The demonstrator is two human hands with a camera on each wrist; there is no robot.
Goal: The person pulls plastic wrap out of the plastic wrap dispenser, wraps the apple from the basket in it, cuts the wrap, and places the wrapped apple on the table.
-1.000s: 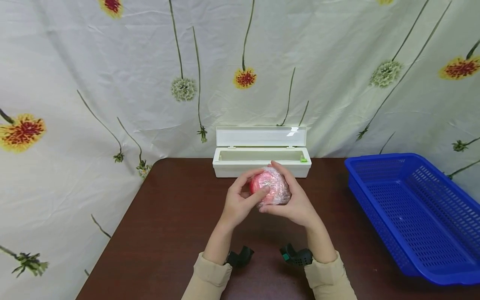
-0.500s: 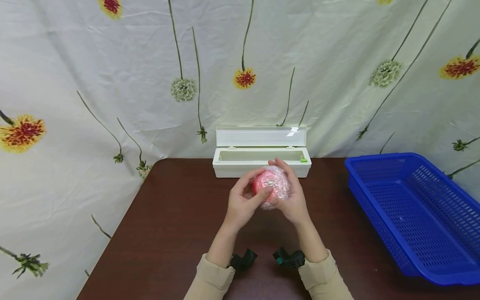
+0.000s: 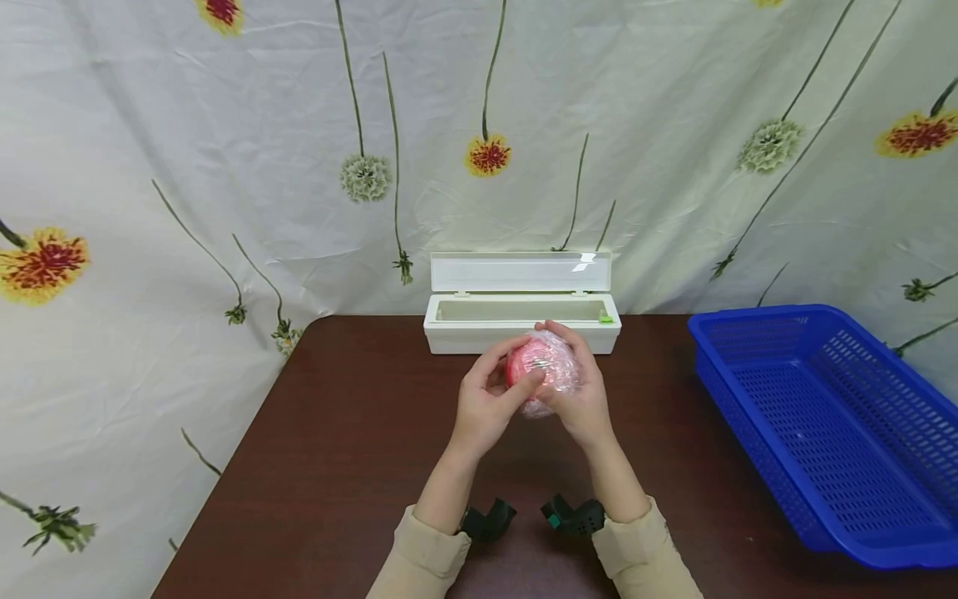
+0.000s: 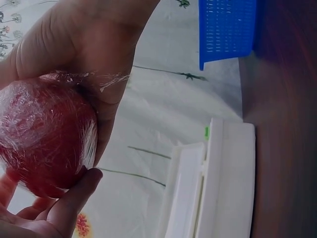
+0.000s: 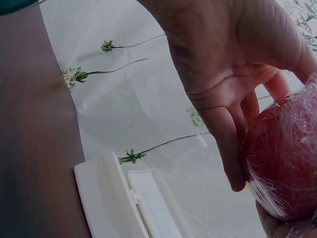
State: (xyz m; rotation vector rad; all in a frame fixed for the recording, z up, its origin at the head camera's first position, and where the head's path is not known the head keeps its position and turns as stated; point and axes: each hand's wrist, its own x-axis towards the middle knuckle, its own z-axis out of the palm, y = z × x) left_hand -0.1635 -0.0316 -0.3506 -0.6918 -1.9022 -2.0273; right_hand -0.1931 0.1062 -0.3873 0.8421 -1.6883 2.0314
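Note:
A round red fruit (image 3: 542, 370), its kind masked by layers of crinkled cling film, is held up between both hands above the table. My left hand (image 3: 482, 408) grips its left side, thumb across the near face and fingers over the top. Round the right side curl the fingers of my right hand (image 3: 587, 408), its thumb pressing the film low on the near face. In the left wrist view the film shines over the red skin of the fruit (image 4: 49, 134), with a loose wisp of film (image 4: 106, 82) beside the right hand. The fruit's underside is hidden in the head view.
Behind the hands, a long white box (image 3: 524, 339) with a raised lid (image 3: 516, 273) and a green tab (image 3: 605, 319) stands at the back of the dark brown table (image 3: 337, 457). A blue plastic basket (image 3: 763, 466) sits at the right. A flowered cloth (image 3: 284, 141) hangs behind.
My right hand has moved inward, its thumb shifting from under the fruit onto its near face. The wrapped fruit has turned slightly and moved a little right. In the last half second little has changed.

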